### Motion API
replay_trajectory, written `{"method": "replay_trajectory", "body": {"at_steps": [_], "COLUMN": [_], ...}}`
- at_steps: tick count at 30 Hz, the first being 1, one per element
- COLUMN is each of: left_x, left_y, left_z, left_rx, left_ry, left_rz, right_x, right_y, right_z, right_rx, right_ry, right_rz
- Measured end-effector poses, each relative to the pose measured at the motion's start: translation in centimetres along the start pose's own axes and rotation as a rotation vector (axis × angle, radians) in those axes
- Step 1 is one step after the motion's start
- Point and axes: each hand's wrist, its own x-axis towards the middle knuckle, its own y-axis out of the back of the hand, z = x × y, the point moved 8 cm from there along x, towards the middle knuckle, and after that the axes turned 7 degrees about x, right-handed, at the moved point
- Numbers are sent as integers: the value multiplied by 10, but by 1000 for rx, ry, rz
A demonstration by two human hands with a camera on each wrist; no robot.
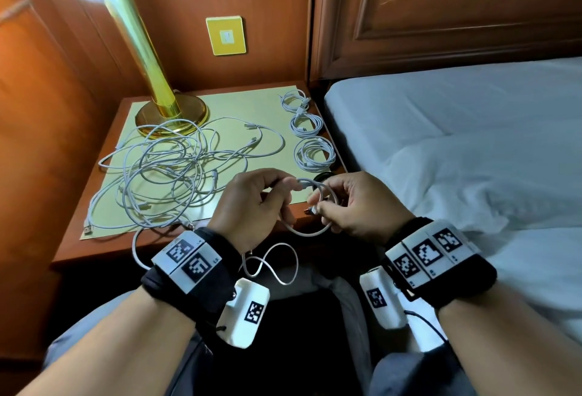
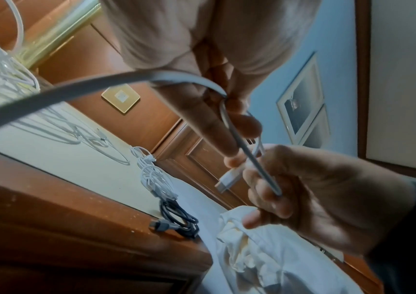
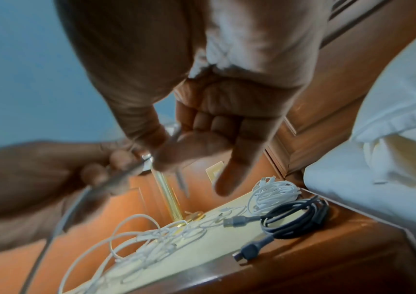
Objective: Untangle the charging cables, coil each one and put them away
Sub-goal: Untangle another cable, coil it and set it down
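Note:
Over the nightstand's front edge, my left hand point(image 1: 289, 188) and right hand point(image 1: 317, 206) hold a white cable point(image 1: 310, 232) bent into a small loop. The left fingers point(image 2: 227, 127) pinch the top of the loop. My right thumb and fingers point(image 2: 265, 179) pinch the strand beside its USB plug point(image 2: 227, 179). The cable's tail point(image 1: 277, 265) hangs below my wrists. A tangle of white cables point(image 1: 176, 172) sprawls over the cream mat. Three coiled white cables point(image 1: 315, 153) lie in a row along the right edge, with a dark coiled cable point(image 3: 290, 218) at the near end.
A brass lamp point(image 1: 170, 112) stands at the back left of the wooden nightstand point(image 1: 104, 247). One strand of the tangle ends in a plug point(image 1: 88, 229) at the mat's front left corner. A bed with white sheets point(image 1: 472, 143) borders the nightstand on the right.

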Motion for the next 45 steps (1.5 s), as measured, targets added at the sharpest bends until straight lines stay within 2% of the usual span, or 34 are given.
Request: {"method": "replay_trajectory", "body": {"at_steps": [2,5,7,10,13,16,20,24,26,29,31,36,39,41,45], "left_x": [-2,1,4,5,2,0,-4,-3,-3,1,4,5,-1,-5,-16], "left_y": [-3,-3,1,10,15,16,9,9,8,9,14,50,56,47,15], "left_z": [3,-1,-8,-7,2,5,20,18,14,4,-4,-18,-14,-10,-4], "left_rx": [-95,-111,-61,76,130,128,264,241,147,-43,-67,-86,5,105,269], "left_ry": [-13,-31,-35,-97,-164,-230,-410,-417,-348,-204,-135,-36,-62,-76,-118], "left_rz": [-28,-23,13,83,116,113,72,75,61,20,26,230,290,235,23], "right_x": [0,3,5,4,4,5,1,-2,-1,2,4,2,0,0,-3], "right_y": [5,6,6,1,6,2,-15,-21,-17,0,18,58,62,59,49], "right_z": [-5,-2,0,-1,-2,0,5,2,1,0,0,4,3,-1,-11], "right_rx": [-86,49,59,93,216,304,564,528,596,787,899,1061,1048,1027,848], "right_ry": [64,19,-7,-6,-23,-79,-235,-205,-195,-193,-178,-157,-143,-94,33], "right_rz": [109,128,81,-74,-93,-108,-208,-319,-284,-148,-63,79,92,104,170]}}
